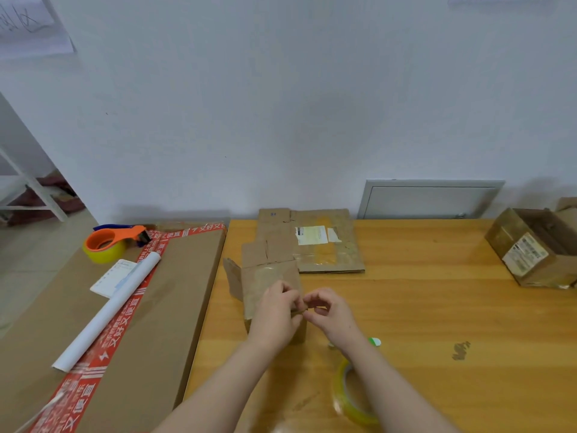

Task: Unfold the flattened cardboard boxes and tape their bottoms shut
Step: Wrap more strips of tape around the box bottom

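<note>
A small brown cardboard box stands on the wooden table, its flaps spread out at the far side. My left hand lies over the box's near right edge with fingers curled on it. My right hand pinches something thin at that same edge, fingertip to fingertip with the left; it looks like a strip of tape. A roll of clear yellowish tape hangs round my right forearm. Flattened cardboard boxes lie behind the small box.
An opened box sits at the table's right end. Left of the table lies a large flat carton bearing an orange tape dispenser, a white paper roll and a notepad. A small green-and-white object lies by my right wrist.
</note>
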